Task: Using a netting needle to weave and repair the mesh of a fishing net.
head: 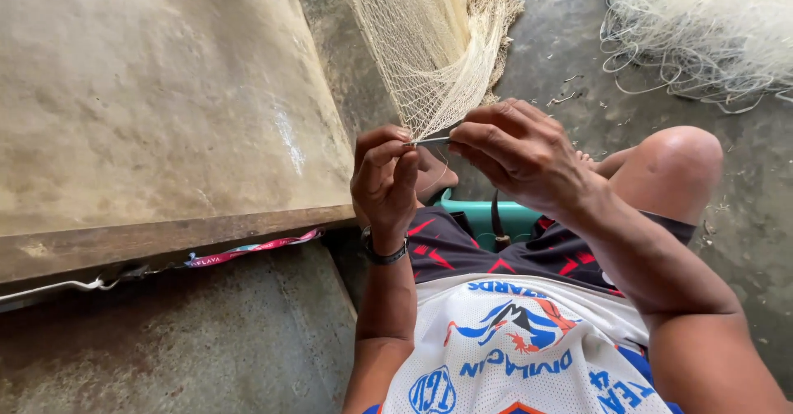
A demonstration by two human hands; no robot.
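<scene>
A cream fishing net [429, 50] hangs down from the top of the view to my hands. My left hand [385, 178] pinches the net's lower tip between thumb and fingers. Facing it, my right hand [519, 151] holds a thin dark netting needle [433, 140] whose point meets the mesh at my left fingertips. Both hands are raised above my lap. A dark band sits on my left wrist [382, 253].
A large worn wooden board [157, 108] with a thick edge stands at the left, a pink ribbon [248, 249] trailing from it. I sit on a green stool [479, 216]. A heap of pale netting and line [702, 34] lies on the concrete floor at top right.
</scene>
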